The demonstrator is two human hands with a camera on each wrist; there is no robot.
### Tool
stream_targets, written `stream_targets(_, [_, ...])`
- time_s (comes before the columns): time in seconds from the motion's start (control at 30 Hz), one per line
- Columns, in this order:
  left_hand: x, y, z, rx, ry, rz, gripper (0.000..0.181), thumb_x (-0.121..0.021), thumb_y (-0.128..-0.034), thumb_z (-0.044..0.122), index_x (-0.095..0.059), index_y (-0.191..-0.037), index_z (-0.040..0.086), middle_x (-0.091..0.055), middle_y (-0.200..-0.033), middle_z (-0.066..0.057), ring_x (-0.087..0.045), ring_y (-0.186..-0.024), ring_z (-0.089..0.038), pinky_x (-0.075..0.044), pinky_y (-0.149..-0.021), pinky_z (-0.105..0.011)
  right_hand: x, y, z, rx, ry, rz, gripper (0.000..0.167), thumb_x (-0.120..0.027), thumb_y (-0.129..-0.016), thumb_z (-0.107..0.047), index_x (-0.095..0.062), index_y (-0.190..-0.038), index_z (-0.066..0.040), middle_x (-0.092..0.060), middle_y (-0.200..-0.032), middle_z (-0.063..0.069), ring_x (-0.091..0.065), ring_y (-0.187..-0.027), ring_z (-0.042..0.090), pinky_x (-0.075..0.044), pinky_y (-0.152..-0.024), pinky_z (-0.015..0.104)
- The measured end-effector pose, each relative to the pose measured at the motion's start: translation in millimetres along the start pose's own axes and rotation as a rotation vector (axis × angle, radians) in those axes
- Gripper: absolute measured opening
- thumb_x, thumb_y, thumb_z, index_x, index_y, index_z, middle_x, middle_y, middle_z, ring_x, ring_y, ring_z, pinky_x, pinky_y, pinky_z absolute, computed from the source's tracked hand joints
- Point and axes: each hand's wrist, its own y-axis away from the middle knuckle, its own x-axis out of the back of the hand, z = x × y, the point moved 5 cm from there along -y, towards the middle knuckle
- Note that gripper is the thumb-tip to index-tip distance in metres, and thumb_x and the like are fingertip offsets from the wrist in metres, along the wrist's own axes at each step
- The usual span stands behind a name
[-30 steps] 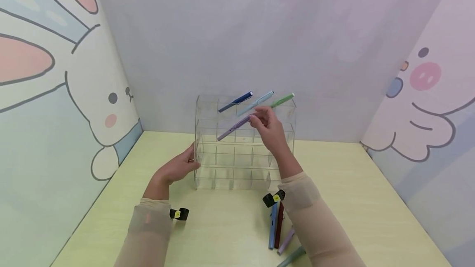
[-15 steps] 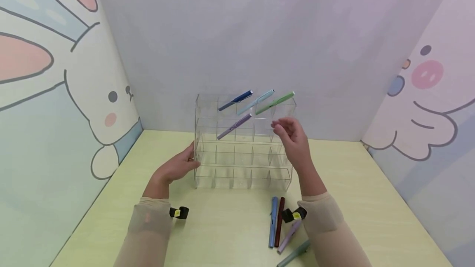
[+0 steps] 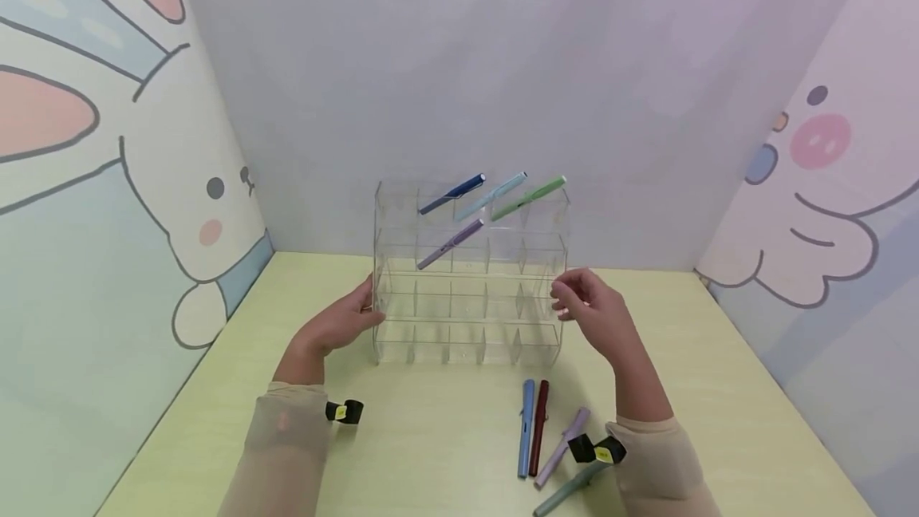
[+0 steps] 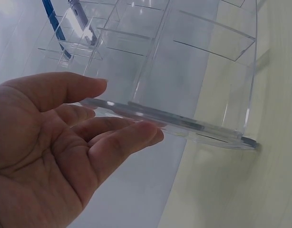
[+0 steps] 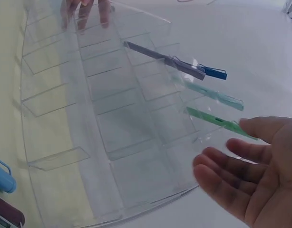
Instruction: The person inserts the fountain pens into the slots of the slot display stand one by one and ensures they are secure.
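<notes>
A clear tiered pen rack [image 3: 467,332] stands upright at mid-table, divided into small compartments. My left hand [image 3: 336,329] holds its left side panel [image 4: 184,121], thumb on one face and fingers on the other. Dark blue [image 3: 452,194], light blue [image 3: 491,196] and green [image 3: 529,198] pens lean in the top tier. One tier lower, a purple pen [image 3: 451,244] slants in a compartment. Beside the rack's right edge is my right hand [image 3: 594,311], holding nothing, its fingers loosely bent; whether it touches the rack I cannot tell.
In front of the rack's right side lie a blue pen [image 3: 527,429], a dark red pen [image 3: 538,429], a lilac pen [image 3: 563,447] and a grey-green pen [image 3: 567,491], partly under the right wrist camera. Walls with cartoon prints enclose the table.
My right hand let go of the purple pen, which now rests in the second tier, then moved right and down to the rack's side. The left hand stayed in place.
</notes>
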Motion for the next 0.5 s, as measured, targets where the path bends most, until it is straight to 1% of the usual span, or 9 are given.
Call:
stream_targets(0.1, [0.1, 0.0, 0.0, -0.004, 0.001, 0.0, 0.081, -0.049, -0.1024, 0.015, 0.007, -0.156, 0.04, -0.002, -0.166, -0.004, -0.014, -0.149, -0.041, -0.025, -0.113, -0.062, -7.5, 4.1, 0.9, -0.053, 0.101, -0.138, 0.037, -0.055, -0.097, -0.05, -0.06, -0.112, -0.017, -0.066, -0.1, 0.004, -0.068, -0.086, 0.019, -0.058, -0.075, 0.031])
stream_targets(0.2, [0.6, 0.5, 0.6, 0.0, 0.002, 0.009, 0.082, -0.049, -0.1022, 0.014, 0.007, -0.157, 0.038, -0.001, -0.166, -0.003, -0.016, -0.149, -0.041, -0.026, -0.113, -0.061, -19.4, 7.4, 2.1, -0.11, 0.178, -0.263, 0.033, -0.059, -0.095, -0.048, -0.063, -0.108, -0.018, -0.066, -0.096, 0.001, -0.068, -0.085, 0.018, -0.056, -0.074, 0.033])
stream_targets(0.33, [-0.3, 0.4, 0.8, 0.002, 0.01, 0.012, 0.082, -0.049, -0.1016, 0.012, 0.006, -0.157, 0.036, -0.001, -0.166, 0.001, -0.016, -0.149, -0.038, -0.025, -0.114, -0.061, -37.7, 14.5, 3.5, -0.175, 0.277, -0.396, 0.026, -0.065, -0.092, -0.044, -0.065, -0.1, -0.019, -0.065, -0.09, 0.0, -0.065, -0.078, 0.02, -0.054, -0.068, 0.033])
stream_targets(0.43, [-1.0, 0.0, 1.1, -0.006, 0.017, 0.011, 0.082, -0.049, -0.1008, 0.012, 0.005, -0.157, 0.039, -0.001, -0.165, 0.003, -0.017, -0.149, -0.038, -0.024, -0.114, -0.06, -52.1, 20.7, 4.2, -0.18, 0.371, -0.475, 0.021, -0.067, -0.092, -0.039, -0.067, -0.093, -0.018, -0.065, -0.084, 0.001, -0.062, -0.067, 0.018, -0.051, -0.061, 0.032])
stream_targets(0.5, [-1.1, 0.2, 1.2, -0.007, 0.018, 0.012, 0.083, -0.05, -0.1007, 0.013, 0.004, -0.157, 0.04, 0.0, -0.165, 0.004, -0.016, -0.149, -0.037, -0.024, -0.115, -0.059, -60.4, 24.6, 5.3, -0.177, 0.441, -0.512, 0.019, -0.069, -0.091, -0.035, -0.068, -0.086, -0.017, -0.065, -0.078, 0.002, -0.058, -0.059, 0.017, -0.048, -0.058, 0.032])
